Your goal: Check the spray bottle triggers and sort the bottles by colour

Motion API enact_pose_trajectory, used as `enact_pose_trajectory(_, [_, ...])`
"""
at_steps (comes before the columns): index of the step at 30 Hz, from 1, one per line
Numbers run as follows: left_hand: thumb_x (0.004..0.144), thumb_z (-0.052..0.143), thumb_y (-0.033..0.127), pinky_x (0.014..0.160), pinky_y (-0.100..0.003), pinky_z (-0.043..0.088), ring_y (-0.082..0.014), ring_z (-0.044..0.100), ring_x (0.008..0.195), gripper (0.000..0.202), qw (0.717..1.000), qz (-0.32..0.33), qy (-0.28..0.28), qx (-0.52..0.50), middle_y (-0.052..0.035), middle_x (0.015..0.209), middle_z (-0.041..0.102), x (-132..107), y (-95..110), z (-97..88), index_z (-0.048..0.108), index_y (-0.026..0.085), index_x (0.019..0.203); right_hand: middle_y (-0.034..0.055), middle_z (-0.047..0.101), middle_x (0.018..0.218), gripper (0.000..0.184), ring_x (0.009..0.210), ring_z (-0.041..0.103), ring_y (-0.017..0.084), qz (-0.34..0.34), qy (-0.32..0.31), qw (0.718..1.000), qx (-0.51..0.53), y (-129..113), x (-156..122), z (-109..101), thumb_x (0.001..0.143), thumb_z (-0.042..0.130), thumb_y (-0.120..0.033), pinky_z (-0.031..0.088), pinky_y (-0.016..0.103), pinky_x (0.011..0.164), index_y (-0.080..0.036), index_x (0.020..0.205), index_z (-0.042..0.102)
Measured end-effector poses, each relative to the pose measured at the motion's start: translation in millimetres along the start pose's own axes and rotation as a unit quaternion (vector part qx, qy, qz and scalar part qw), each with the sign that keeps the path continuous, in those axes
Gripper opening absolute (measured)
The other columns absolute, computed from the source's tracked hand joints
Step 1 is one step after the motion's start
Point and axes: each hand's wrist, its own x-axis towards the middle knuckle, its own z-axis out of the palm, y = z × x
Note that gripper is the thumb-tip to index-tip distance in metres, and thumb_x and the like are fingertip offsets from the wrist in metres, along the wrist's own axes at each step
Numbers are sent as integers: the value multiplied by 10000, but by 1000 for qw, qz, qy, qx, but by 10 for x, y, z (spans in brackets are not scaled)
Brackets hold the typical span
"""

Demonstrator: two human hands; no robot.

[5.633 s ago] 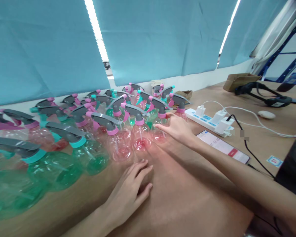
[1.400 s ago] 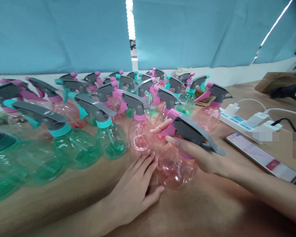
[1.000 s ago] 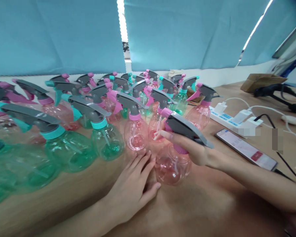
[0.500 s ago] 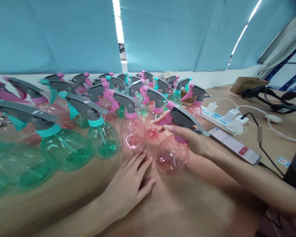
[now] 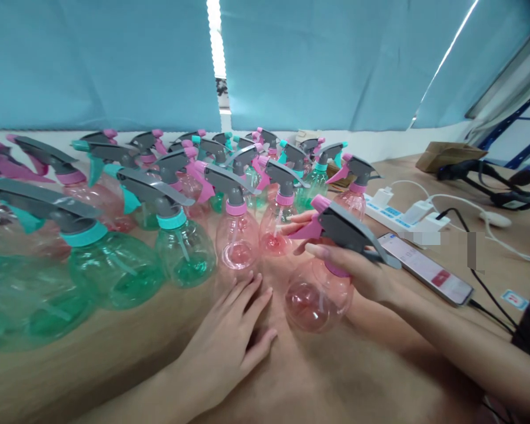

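My right hand (image 5: 357,265) is closed round the neck of a pink spray bottle (image 5: 315,300), just under its grey and pink trigger head. The bottle leans, with its rounded base toward the lower left. My left hand (image 5: 229,330) lies flat on the wooden table (image 5: 318,383), fingers spread and holding nothing. Its fingertips are close to the base of an upright pink spray bottle (image 5: 237,238). Left of that stands a green spray bottle (image 5: 185,253) with a turquoise collar. A further pink spray bottle (image 5: 274,229) stands behind my right fingers.
Several more green and pink spray bottles crowd the left and back, such as a large green one (image 5: 119,271). On the right lie a phone (image 5: 428,268), a power strip (image 5: 388,215) with chargers and cables, a black headset-like device (image 5: 490,182) and a cardboard box (image 5: 450,156).
My right hand has brought the pink spray bottle slightly right and nearer to me. My left hand stays flat on the table. The view has shifted a little.
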Motion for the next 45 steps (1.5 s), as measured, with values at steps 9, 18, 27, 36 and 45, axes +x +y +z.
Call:
enact_pose_trajectory(9, [974, 458, 444, 1083, -491, 346, -313, 398, 1343, 507, 1000, -6, -1, -11, -136, 1466, 434, -5, -5, 19, 471, 151, 1388, 11, 726, 874, 215, 937, 662, 213, 31, -39, 998, 26, 4, -47, -77, 885, 582, -422, 528, 368, 864, -254, 892, 718])
enact_pose_trajectory(18, [965, 477, 434, 1081, -495, 347, -312, 383, 1353, 512, 1000, -9, -13, -15, -142, 1480, 410, 1, 2, -4, 466, 150, 1391, 8, 716, 789, 135, 822, 686, 218, 25, -7, 999, 27, 66, -104, -119, 846, 643, -389, 549, 371, 782, -265, 826, 693])
enact_pose_trajectory(27, [963, 483, 426, 1082, -489, 352, -305, 383, 1354, 509, 1000, -10, -12, -18, -139, 1473, 421, 4, 13, -20, 469, 143, 1386, 6, 650, 629, 254, 539, 612, 176, 85, 27, 996, 4, -156, -115, -34, 738, 704, -482, 499, 293, 464, -239, 750, 633])
enact_pose_trajectory(36, [969, 482, 427, 1087, -496, 339, -311, 350, 1372, 519, 999, -13, -43, -9, -163, 1481, 400, 26, 34, -65, 478, 112, 1381, 22, 651, 631, 296, 542, 614, 215, 110, 47, 993, -3, -43, -195, -41, 759, 653, -554, 519, 384, 518, -258, 751, 649])
enact_pose_trajectory(45, [971, 469, 431, 1091, -489, 334, -303, 352, 1371, 523, 999, -16, -49, -5, -149, 1486, 397, 23, 38, -72, 464, 125, 1395, 1, 705, 817, 139, 796, 675, 220, 47, 12, 999, 3, -59, -168, -180, 810, 639, -292, 547, 359, 727, -286, 937, 696])
